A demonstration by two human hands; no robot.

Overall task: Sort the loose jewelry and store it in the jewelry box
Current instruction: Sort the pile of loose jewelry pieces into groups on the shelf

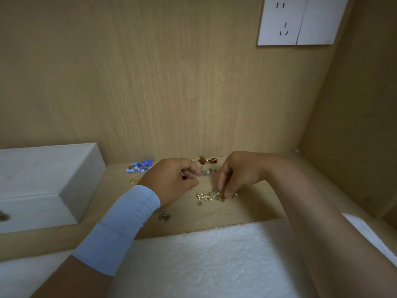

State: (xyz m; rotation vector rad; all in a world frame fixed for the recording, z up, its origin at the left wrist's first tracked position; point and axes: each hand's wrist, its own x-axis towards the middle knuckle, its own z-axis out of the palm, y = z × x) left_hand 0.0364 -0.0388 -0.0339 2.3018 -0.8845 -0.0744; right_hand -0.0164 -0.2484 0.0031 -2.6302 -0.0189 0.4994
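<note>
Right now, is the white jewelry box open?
No, the white jewelry box on the left has its lid down flat on top.

- A single view comes from a camera worn on the person's head, looking forward and down along both forearms.
- It faces a wooden back wall point(171, 82) that fills the upper half, with a white wall socket point(296, 20) at the top right.
- The camera sits close: the table point(214, 214) shows as a narrow band across the middle, with the left hand point(171, 181), the right hand point(238, 173) and the loose jewelry point(206, 196) near the centre.
- A white towel point(204, 259) fills the bottom, nearest the lens.
- The left edge cuts off the jewelry box point(43, 179).
- The wide lens bends straight lines towards the edges.
</note>
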